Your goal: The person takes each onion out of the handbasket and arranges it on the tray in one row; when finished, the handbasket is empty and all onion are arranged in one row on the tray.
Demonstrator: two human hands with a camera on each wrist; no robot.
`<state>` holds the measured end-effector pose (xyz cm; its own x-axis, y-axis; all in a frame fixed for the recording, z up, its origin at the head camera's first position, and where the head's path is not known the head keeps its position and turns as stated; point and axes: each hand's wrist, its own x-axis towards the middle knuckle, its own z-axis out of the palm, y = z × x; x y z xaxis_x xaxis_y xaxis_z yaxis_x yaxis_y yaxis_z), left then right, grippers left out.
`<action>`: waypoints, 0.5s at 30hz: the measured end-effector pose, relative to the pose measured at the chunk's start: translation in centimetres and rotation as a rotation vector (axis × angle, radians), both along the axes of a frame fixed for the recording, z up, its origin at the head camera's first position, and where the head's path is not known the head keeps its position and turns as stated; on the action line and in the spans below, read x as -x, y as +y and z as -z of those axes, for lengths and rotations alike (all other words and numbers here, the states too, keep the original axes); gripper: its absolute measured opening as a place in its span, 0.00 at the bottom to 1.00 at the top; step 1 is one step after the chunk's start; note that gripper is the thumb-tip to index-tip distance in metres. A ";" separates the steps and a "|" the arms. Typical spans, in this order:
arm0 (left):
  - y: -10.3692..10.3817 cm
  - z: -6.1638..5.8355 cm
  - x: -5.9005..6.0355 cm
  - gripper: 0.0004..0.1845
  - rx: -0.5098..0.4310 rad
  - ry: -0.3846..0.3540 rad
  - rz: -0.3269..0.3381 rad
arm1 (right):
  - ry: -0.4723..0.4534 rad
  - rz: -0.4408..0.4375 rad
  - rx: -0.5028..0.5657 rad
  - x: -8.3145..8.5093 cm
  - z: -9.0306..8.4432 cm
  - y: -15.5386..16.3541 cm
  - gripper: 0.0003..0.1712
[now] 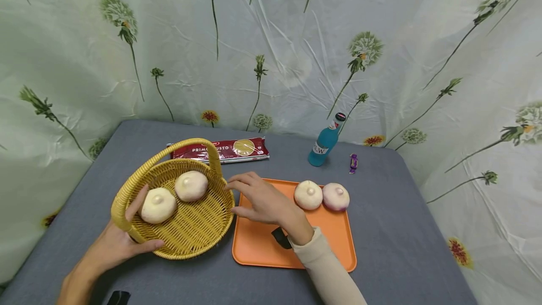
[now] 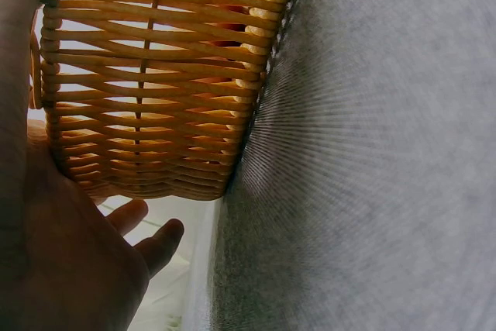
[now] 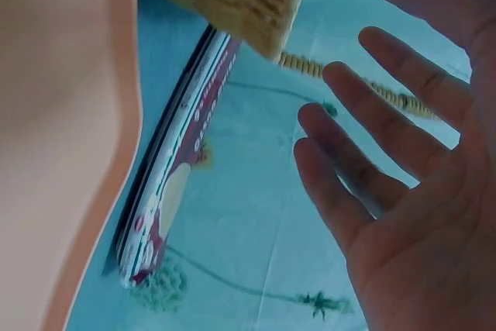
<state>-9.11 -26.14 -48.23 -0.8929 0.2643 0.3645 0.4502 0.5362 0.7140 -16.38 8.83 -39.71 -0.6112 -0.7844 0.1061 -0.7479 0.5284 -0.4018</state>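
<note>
A yellow wicker basket (image 1: 186,234) with a hoop handle stands on the grey table and holds two pale onions (image 1: 158,204) (image 1: 191,185). My left hand (image 1: 127,234) grips its near-left wall, thumb along the outside and a finger over the rim; the left wrist view shows the palm (image 2: 70,261) against the weave (image 2: 163,75). My right hand (image 1: 237,196) hovers open and empty over the left edge of an orange tray (image 1: 330,244), fingers spread toward the basket. At the tray's far end lie a pale onion (image 1: 308,195) and a purple-tinted one (image 1: 336,196).
A red spaghetti packet (image 1: 230,149) lies behind the basket, also seen as the packet (image 3: 178,184) in the right wrist view. A blue bottle (image 1: 325,142) and a small purple sweet (image 1: 353,163) sit at the back right. A flowered curtain surrounds the table.
</note>
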 end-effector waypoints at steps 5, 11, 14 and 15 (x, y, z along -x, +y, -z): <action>-0.1 0.1 -0.1 0.72 -0.003 0.000 0.001 | -0.037 -0.056 0.007 0.2 0.0 -1.6 0.26; -0.1 0.1 0.0 0.72 0.003 0.007 0.003 | -0.111 -0.122 0.084 0.8 0.7 -3.4 0.27; 0.0 0.1 0.0 0.72 -0.001 0.012 0.001 | -0.096 -0.132 0.097 1.2 1.1 -4.1 0.28; 0.0 0.1 0.0 0.72 -0.002 0.014 -0.001 | -0.089 -0.134 0.098 1.4 1.2 -4.3 0.27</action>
